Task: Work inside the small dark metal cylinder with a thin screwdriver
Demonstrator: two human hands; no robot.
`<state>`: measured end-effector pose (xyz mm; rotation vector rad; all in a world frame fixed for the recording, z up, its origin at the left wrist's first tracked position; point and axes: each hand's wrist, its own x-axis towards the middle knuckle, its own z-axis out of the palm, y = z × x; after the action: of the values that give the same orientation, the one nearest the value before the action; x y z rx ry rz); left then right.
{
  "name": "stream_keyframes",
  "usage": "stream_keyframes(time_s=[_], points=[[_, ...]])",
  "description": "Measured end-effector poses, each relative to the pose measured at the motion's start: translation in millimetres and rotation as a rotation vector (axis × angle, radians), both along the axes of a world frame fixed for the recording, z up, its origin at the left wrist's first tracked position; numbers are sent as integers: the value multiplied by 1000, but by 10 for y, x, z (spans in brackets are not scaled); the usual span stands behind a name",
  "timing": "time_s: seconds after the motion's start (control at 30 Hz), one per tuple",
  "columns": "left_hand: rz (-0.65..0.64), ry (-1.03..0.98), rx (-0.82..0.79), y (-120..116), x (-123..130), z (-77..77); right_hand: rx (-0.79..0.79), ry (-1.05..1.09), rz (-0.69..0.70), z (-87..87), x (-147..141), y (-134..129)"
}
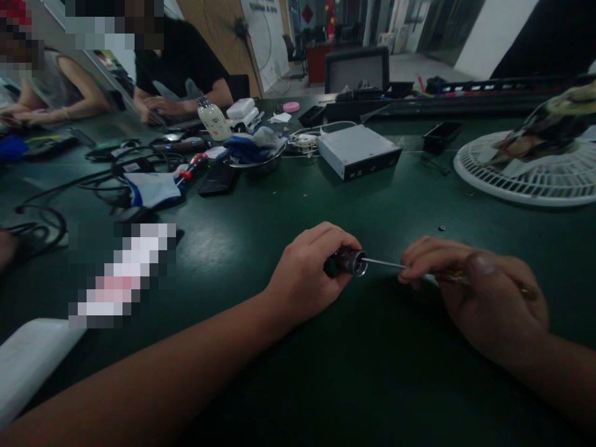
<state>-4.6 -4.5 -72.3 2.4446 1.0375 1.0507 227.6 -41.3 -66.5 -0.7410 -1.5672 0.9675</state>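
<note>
Near the middle of the view, my left hand [311, 270] is wrapped round a small dark cylinder [352, 261] with a metal-rimmed open end facing right. To its right, my right hand [484, 292] grips a screwdriver [384, 263] by its amber, see-through handle. The thin metal shaft points left, and its tip is at the cylinder's open end; how deep it reaches is hidden. Both hands are just above the dark green table [261, 211]. A small metal nut or ring [442, 228] lies beyond my right hand.
A grey metal box [358, 149] sits beyond my hands, with a white fan grille [535, 180] at right. Cables, a bowl [258, 162] with cloth, and a red-handled tool [194, 166] lie at left. Two people sit across the table. A white object [37, 354] is at lower left.
</note>
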Motion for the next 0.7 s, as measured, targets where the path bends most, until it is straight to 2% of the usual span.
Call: stream_keyframes(time_s=[0.27,0.53,0.7], points=[[-15,13,13,0,1,4,-23,-37,7,11,14,-4],[-22,9,25,5,-5,21,-14,-43,124,3,28,11],[-18,10,17,0,-6,31,-20,-37,59,6,14,-1]])
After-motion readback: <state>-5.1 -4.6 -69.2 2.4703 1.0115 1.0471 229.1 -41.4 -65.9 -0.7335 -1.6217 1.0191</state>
